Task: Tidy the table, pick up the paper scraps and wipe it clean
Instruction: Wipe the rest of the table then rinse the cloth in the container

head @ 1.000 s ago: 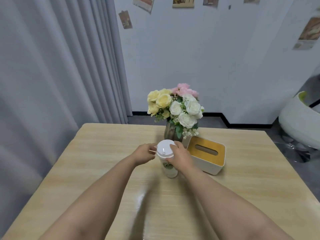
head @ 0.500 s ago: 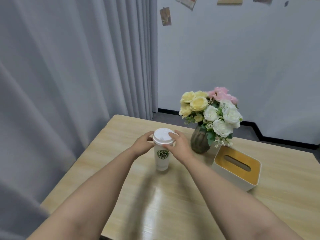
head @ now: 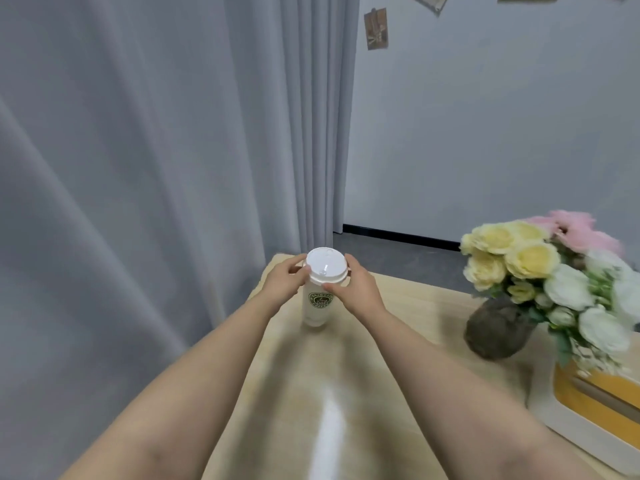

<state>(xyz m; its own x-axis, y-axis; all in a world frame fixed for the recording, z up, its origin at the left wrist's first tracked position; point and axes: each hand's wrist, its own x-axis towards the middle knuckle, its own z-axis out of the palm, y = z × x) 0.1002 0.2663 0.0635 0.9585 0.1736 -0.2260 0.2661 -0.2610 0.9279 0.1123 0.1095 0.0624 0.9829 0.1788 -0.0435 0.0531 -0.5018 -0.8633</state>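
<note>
White cup [head: 317,306] with green logo, pale wood-grain table [head: 398,341], yellow, pink, white flowers [head: 540,268].

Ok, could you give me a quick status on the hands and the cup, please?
Left hand and right hand grip the cup at its lid. Cup near table corner. No paper scraps visible.

A domestic or café-style room, furnished rather than industrial. A light wood-grain table [head: 398,341] stands beside full-length grey curtains [head: 156,168] and a pale painted wall [head: 502,133] with a dark skirting line. Small printed cards [head: 375,28] are fixed to the wall. On the table stand a dark vase [head: 498,332] of yellow, white and pink flowers [head: 540,268] and a tissue box [head: 595,410] with a yellow top.
</note>
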